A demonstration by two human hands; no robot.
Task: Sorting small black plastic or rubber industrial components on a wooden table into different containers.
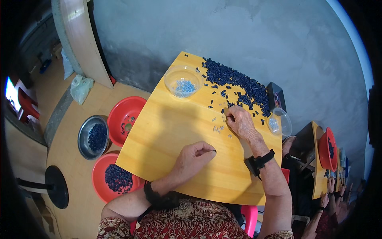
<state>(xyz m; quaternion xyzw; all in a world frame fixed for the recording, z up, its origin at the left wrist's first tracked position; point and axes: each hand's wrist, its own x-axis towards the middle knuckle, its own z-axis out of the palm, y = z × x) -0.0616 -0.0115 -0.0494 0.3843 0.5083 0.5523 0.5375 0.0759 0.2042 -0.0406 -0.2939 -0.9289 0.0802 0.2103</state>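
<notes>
Over the middle of the yellow table (159, 147), my left hand (194, 160) is closed in a pinch, with the tip of a small dark piece (215, 151) showing at its fingertips. My right hand (241, 122) is farther forward, its fingers pressed together at the near edge of the scattered dark pieces. Whatever it may hold is hidden. A big heap of short dark cylindrical pieces (234, 79) covers the table's far right side. Several tiny pale clear bits (218, 129) lie just left of my right hand.
A clear bowl (171, 85) of small bluish bits stands far left; a clear cup (285, 123) and a black box (276, 96) stand right. Red basins (115, 131) and a metal bowl (82, 137) sit on the floor left. Other people's hands (331, 185) work at a table right.
</notes>
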